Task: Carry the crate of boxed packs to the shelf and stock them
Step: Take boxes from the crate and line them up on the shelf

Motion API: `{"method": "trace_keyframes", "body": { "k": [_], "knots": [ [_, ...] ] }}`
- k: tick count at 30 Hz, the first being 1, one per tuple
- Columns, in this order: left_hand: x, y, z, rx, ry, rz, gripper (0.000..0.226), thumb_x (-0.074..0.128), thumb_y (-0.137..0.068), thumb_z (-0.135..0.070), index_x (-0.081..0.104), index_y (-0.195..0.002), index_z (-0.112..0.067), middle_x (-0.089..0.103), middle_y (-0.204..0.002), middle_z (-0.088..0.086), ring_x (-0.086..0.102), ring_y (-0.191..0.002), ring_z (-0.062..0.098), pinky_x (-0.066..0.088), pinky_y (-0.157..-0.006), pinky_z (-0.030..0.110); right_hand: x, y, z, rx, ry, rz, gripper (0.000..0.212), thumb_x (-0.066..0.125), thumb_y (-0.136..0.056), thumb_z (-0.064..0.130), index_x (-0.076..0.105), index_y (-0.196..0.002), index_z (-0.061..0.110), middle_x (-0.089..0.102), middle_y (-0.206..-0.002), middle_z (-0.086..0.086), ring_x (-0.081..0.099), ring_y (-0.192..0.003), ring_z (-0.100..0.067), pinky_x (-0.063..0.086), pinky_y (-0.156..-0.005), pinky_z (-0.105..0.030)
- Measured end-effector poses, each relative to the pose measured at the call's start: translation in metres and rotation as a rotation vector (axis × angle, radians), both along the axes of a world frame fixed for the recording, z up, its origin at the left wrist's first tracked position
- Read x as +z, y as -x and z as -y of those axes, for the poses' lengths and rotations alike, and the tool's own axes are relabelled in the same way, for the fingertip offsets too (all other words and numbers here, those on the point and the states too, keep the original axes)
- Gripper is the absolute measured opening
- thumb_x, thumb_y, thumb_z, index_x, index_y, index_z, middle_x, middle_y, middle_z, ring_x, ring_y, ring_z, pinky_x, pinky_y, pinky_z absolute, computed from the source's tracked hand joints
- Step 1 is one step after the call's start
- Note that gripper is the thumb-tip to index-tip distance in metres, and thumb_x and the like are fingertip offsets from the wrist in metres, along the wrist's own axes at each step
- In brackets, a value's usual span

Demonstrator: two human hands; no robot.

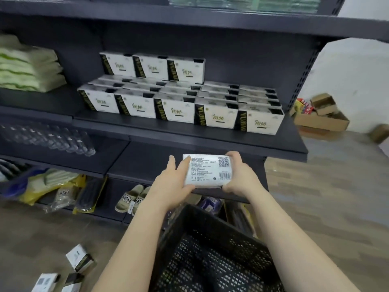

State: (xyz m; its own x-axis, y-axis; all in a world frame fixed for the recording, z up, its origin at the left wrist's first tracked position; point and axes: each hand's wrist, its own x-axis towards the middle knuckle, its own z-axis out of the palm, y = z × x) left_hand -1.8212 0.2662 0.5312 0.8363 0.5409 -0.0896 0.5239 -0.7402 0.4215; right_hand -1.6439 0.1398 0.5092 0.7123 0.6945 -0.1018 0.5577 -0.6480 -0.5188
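Shelf [134, 125] w/ boxed packs [174, 108]; crate [210, 232] below pack [207, 171]

YUJIAO on the boxed packs [216, 118] above the right hand [240, 175], YOY STORY on slippers [131, 197] by the left hand [170, 182].

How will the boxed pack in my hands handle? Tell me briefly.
Probably stiff: the boxed pack keeps straight edges between the left hand and right hand. Likely light, since it is held only by its ends. Flat-sided, so it shouldn't roll.
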Motion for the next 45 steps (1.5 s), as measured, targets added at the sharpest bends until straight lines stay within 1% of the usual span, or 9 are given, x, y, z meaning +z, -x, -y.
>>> {"method": "trace_keyframes", "body": {
  "k": [3, 7, 16, 22, 25, 30, 34, 38, 45],
  "knots": [
    [0.004, -0.002, -0.003, -0.025, 0.04, 0.028, 0.086, 0.057, -0.094, -0.035, -0.004, -0.154, -0.036, -0.003, -0.163, 0.013, 0.046, -0.131, 0.034, 0.042, -0.103, 0.039, 0.015, 0.004, 0.006, -0.029, -0.064, -0.027, 0.094, 0.077, -0.061, 0.012, 0.022, -0.132, 0.037, 0.052, -0.099, -0.003, 0.056, -0.076, -0.017, 0.04, -0.053, -0.028],
    [0.004, 0.0, -0.002, -0.047, 0.121, 0.125, 0.102, 0.07, -0.086, -0.027, -0.006, -0.153, -0.04, 0.001, -0.164, 0.002, 0.024, -0.146, 0.025, 0.034, -0.111, 0.039, 0.023, 0.009, 0.01, -0.038, -0.174, -0.069, 0.096, 0.082, -0.054, 0.017, 0.025, -0.129, 0.039, 0.052, -0.114, -0.001, 0.058, -0.09, -0.019, 0.049, -0.067, -0.032],
    [0.0, 0.019, 0.012, 0.052, 0.129, 0.308, 0.099, 0.082, -0.067, -0.019, 0.028, -0.147, -0.042, 0.034, -0.147, -0.014, 0.042, -0.127, 0.018, 0.042, -0.105, 0.038, 0.036, 0.032, 0.039, 0.025, -0.215, -0.319, 0.104, 0.085, -0.063, 0.016, 0.026, -0.146, 0.04, 0.024, -0.135, 0.003, 0.047, -0.111, -0.02, 0.05, -0.095, -0.036],
    [0.006, 0.031, 0.017, 0.038, 0.066, 0.317, 0.068, 0.072, -0.069, -0.017, 0.042, -0.124, -0.043, 0.036, -0.117, -0.013, 0.055, -0.092, 0.021, 0.054, -0.079, 0.037, 0.035, 0.046, 0.052, 0.068, -0.258, -0.34, 0.106, 0.086, -0.064, 0.014, 0.026, -0.148, 0.04, 0.03, -0.138, 0.009, 0.043, -0.119, -0.015, 0.04, -0.081, -0.021],
    [0.012, 0.036, 0.017, 0.037, 0.059, 0.377, 0.061, 0.074, -0.064, -0.029, 0.049, -0.119, -0.04, 0.036, -0.117, -0.018, 0.055, -0.092, 0.015, 0.053, -0.077, 0.033, 0.036, 0.047, 0.06, 0.062, -0.388, -0.415, 0.084, 0.088, -0.063, 0.012, 0.042, -0.127, 0.04, 0.054, -0.123, 0.008, 0.058, -0.106, -0.01, 0.048, -0.075, -0.016],
    [0.02, 0.04, 0.024, 0.027, 0.153, 0.401, 0.051, 0.075, -0.059, -0.04, 0.054, -0.105, -0.041, 0.055, -0.103, -0.02, 0.058, -0.088, 0.004, 0.054, -0.077, 0.033, 0.036, 0.044, 0.07, 0.082, -0.407, -0.417, 0.074, 0.085, -0.063, 0.004, 0.048, -0.116, 0.038, 0.064, -0.104, 0.006, 0.063, -0.099, -0.011, 0.053, -0.073, -0.021],
    [0.022, 0.04, 0.029, 0.057, 0.217, 0.419, 0.052, 0.075, -0.063, -0.038, 0.05, -0.108, -0.042, 0.063, -0.095, -0.018, 0.061, -0.084, 0.005, 0.056, -0.074, 0.034, 0.03, 0.045, 0.074, 0.03, -0.442, -0.416, 0.063, 0.085, -0.068, 0.009, 0.053, -0.114, 0.037, 0.07, -0.104, 0.015, 0.065, -0.098, -0.002, 0.05, -0.08, -0.02],
    [0.023, 0.039, 0.03, 0.093, 0.325, 0.443, 0.044, 0.076, -0.066, -0.039, 0.054, -0.104, -0.042, 0.066, -0.092, -0.021, 0.064, -0.083, 0.003, 0.057, -0.075, 0.034, 0.025, 0.047, 0.079, 0.052, -0.478, -0.588, 0.052, 0.077, -0.082, 0.008, 0.049, -0.119, 0.032, 0.071, -0.113, 0.004, 0.069, -0.1, -0.01, 0.054, -0.08, -0.025],
    [0.031, 0.035, 0.037, 0.126, 0.464, 0.48, 0.069, 0.071, -0.081, -0.04, 0.037, -0.142, -0.037, 0.055, -0.127, -0.014, 0.053, -0.111, 0.008, 0.046, -0.08, 0.022, 0.03, 0.046, 0.077, 0.03, -0.552, -0.656, 0.042, 0.069, -0.09, 0.027, 0.047, -0.123, 0.039, 0.07, -0.115, 0.004, 0.068, -0.105, -0.017, 0.056, -0.091, -0.048]
  ]
}}
